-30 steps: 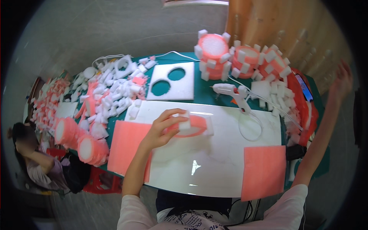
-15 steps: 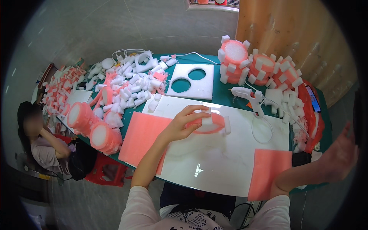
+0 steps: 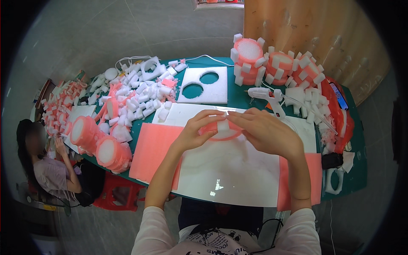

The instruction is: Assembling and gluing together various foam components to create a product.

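Over the glossy white board [image 3: 225, 178], a pink foam ring [image 3: 219, 138] stands with a white foam block [image 3: 223, 126] at its middle. My left hand [image 3: 196, 129] curls round the ring's left side, thumb below and fingers above, closed on it. From the right, my right hand [image 3: 267, 131] arches over with its fingertips bent together at the ring's top right edge, close to my left fingertips. The back of that hand hides the ring's right side. Beyond it, a white glue gun [image 3: 267, 94] with a clear nozzle end lies on the table.
Pink foam sheets [image 3: 153, 146] lie on the left and right [image 3: 310, 176]. White foam pieces [image 3: 140, 95] are heaped at the far left, pink-and-white cylinders [image 3: 248, 55] at the far right. A white foam sheet [image 3: 221, 91] has two holes. A person [image 3: 55, 170] sits at left.
My right hand has come in from the far right to the foam ring. My left hand stays on the ring. The seated person's arm has moved forward toward the table.
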{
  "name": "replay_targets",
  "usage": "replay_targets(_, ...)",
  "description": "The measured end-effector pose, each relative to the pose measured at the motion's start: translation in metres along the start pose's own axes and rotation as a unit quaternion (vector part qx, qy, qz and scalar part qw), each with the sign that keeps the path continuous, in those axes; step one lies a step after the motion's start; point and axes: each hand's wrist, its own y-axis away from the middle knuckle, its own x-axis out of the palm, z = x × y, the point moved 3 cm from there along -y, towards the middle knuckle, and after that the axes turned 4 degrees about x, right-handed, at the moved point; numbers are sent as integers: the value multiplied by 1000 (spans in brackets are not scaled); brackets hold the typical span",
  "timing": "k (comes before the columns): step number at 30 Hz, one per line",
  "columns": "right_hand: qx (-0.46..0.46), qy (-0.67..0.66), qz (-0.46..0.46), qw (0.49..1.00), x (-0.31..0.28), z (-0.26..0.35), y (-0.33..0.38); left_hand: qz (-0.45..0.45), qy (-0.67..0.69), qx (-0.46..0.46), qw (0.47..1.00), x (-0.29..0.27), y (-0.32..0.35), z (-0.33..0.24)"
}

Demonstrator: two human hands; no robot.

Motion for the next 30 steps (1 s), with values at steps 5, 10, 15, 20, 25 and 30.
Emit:
replay_targets(5, -2, -22, -31, 999, 7, 1, -14, -21, 45, -48, 998, 0, 6, 9)
replay_targets(10, 31, -94, 33, 995, 14, -10, -28, -48, -4, 20, 999, 0, 3, 3)
replay_targets(15, 51, -113, 20, 992, 19, -12, -27, -84, 70, 7, 994, 1, 5, 12)
replay_targets(20, 41, -237, 4, 971, 27, -30, -30, -81, 47, -57, 994, 0, 5, 11)
replay_targets(25, 87, -237, 62, 966, 31, -36, -33, -83, 46, -72, 993, 1, 6, 12)
replay_targets(30, 93, -214, 59, 971, 25, -30, -35, -84, 47, -82, 992, 0, 5, 10)
